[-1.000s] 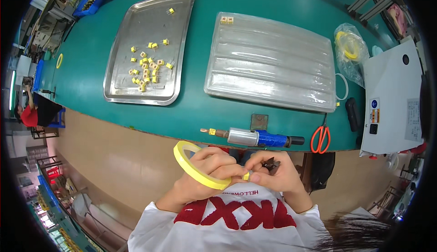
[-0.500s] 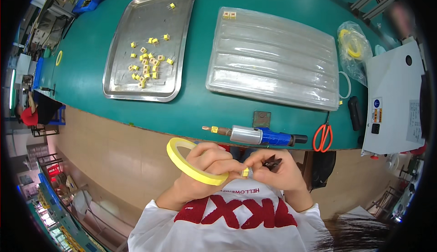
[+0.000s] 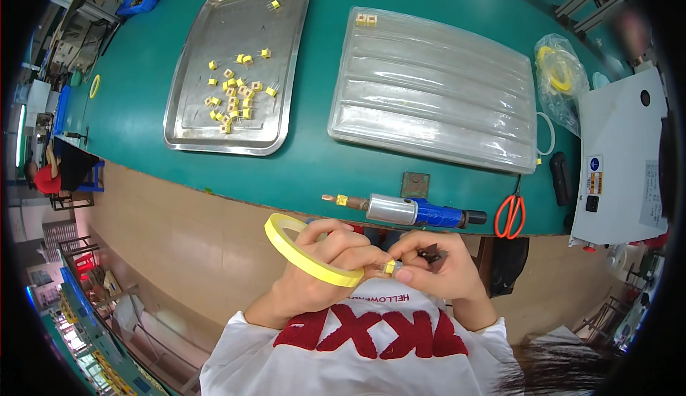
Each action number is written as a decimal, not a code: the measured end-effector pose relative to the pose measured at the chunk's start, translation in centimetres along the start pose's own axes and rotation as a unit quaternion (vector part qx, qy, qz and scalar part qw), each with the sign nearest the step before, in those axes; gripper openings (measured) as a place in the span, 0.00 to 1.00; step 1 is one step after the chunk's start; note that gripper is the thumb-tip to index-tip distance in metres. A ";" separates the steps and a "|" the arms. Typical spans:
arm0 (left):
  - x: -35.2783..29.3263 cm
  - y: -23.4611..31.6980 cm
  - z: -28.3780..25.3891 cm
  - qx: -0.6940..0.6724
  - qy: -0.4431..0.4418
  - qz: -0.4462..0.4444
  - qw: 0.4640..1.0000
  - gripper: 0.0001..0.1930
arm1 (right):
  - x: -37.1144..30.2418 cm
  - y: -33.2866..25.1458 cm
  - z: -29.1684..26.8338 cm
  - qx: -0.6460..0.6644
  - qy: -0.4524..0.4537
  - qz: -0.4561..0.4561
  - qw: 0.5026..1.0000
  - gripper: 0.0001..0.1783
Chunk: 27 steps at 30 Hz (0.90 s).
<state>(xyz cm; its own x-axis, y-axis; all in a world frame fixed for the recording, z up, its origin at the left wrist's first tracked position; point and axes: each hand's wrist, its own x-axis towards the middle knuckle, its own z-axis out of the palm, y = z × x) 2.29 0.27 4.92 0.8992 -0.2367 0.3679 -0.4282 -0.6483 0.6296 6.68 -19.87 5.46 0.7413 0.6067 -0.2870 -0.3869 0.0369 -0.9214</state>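
Observation:
My left hand [image 3: 325, 267] holds a yellow tape roll [image 3: 304, 249] close to my chest, fingers through its hole. My right hand [image 3: 436, 267] pinches a small yellow component [image 3: 389, 267] between the two hands, with a dark bit showing at its fingertips. The tape's end seems to meet the component. Both hands hover below the front edge of the green table [image 3: 143, 103].
A metal tray [image 3: 214, 121] with several small yellow parts lies at the table's left. A clear ribbed plastic tray [image 3: 436, 88] lies in the middle. A blue-handled tool [image 3: 407, 211], red scissors [image 3: 511, 214], a white machine [image 3: 622, 160] and a bag of yellow tape [image 3: 561, 74] stand right.
Both hands with the tape roll have stayed close together near my chest; the roll has tilted slightly. Nothing on the table has moved.

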 end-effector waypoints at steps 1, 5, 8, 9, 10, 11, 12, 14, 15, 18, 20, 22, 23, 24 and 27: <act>0.0 0.1 0.0 0.005 0.001 -0.006 1.000 0.21 | 0.0 0.0 -0.1 0.015 -0.005 0.013 1.000 0.13; 0.1 0.1 0.0 0.017 0.004 -0.001 1.000 0.21 | 0.2 -0.4 -0.1 -0.026 -0.004 -0.020 0.999 0.13; 0.4 0.2 -0.3 0.035 0.001 0.004 0.999 0.20 | 0.2 -0.7 0.1 -0.064 0.001 -0.044 0.997 0.12; 0.4 0.2 -0.3 0.040 -0.002 0.009 0.999 0.19 | 0.3 -0.8 0.3 -0.084 0.009 -0.052 0.995 0.12; 0.4 0.2 -0.3 0.045 -0.004 0.014 0.999 0.18 | 0.3 -0.8 0.4 -0.103 0.018 -0.061 0.993 0.12; 0.4 0.2 -0.3 0.044 -0.004 0.014 0.999 0.18 | 0.3 -0.9 0.5 -0.103 0.018 -0.060 0.993 0.12; 0.5 0.1 -0.3 0.055 -0.005 0.019 0.998 0.17 | 0.3 -1.0 0.7 -0.123 0.029 -0.058 0.990 0.12; 0.5 0.1 -0.3 0.065 -0.007 0.023 0.998 0.17 | 0.3 -1.0 0.9 -0.142 0.040 -0.055 0.988 0.12; 0.5 0.1 -0.3 0.071 -0.010 0.023 0.997 0.16 | 0.3 -1.0 1.0 -0.153 0.042 -0.061 0.986 0.12; 0.5 0.0 -0.3 0.079 -0.012 0.028 0.996 0.15 | 0.5 -1.2 0.9 -0.170 0.040 -0.061 0.983 0.12; 0.5 0.0 -0.3 0.080 -0.011 0.033 0.996 0.15 | 0.5 -1.3 0.9 -0.176 0.035 -0.055 0.982 0.12; 0.4 0.0 -0.3 0.075 -0.020 0.027 0.997 0.15 | 0.6 -1.2 0.9 -0.189 0.034 -0.066 0.979 0.13; 0.4 -0.1 -0.3 0.074 -0.021 0.028 0.997 0.15 | 0.6 -1.0 0.8 -0.189 0.035 -0.066 0.979 0.13; 0.5 -0.2 -0.4 0.022 -0.016 0.012 1.000 0.17 | 0.6 -0.8 0.6 -0.194 0.037 -0.090 0.976 0.14; 0.7 0.5 -0.9 -0.207 -0.030 -0.124 0.970 0.21 | 0.7 -0.7 0.2 -0.240 0.046 -0.173 0.954 0.16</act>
<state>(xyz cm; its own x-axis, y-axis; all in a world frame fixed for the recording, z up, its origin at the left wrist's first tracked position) 2.64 0.46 6.14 0.9776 -0.1601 0.1366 -0.1853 -0.3469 0.9194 7.35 -19.28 5.99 0.8328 0.5510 0.0538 0.1683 -0.1595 -0.9727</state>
